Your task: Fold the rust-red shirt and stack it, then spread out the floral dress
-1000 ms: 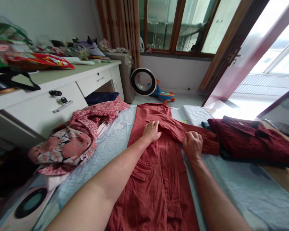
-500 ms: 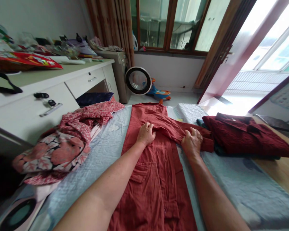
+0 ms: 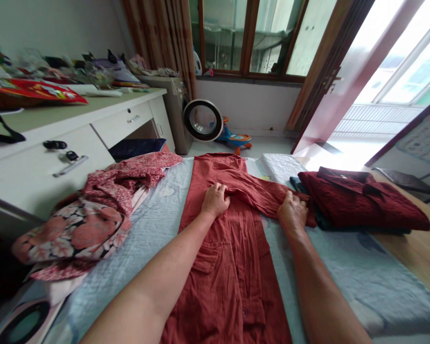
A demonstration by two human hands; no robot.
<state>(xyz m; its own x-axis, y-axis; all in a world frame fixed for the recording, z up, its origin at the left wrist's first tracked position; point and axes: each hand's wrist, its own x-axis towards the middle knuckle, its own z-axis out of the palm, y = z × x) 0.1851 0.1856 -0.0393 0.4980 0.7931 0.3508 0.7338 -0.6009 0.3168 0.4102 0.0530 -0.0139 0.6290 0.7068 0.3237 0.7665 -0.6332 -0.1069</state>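
Note:
A rust-red shirt (image 3: 232, 267) lies flat and lengthwise on a pale blue quilted bed cover (image 3: 157, 224). Its sleeve (image 3: 261, 193) runs across to the right. My left hand (image 3: 215, 199) presses on the shirt near the shoulder, fingers curled onto the cloth. My right hand (image 3: 292, 211) grips the sleeve near its cuff, fingers closed on the fabric.
A folded dark red garment (image 3: 361, 200) lies right of the sleeve on a darker one. A heap of floral clothes (image 3: 89, 215) sits at the left. A white desk with drawers (image 3: 75, 143) stands left, cluttered on top. A round fan (image 3: 203, 120) and toy car (image 3: 236, 138) stand on the floor.
My right hand has slid rightward along the sleeve toward the cuff. My left hand's fingers have curled more onto the cloth. The view has shifted slightly.

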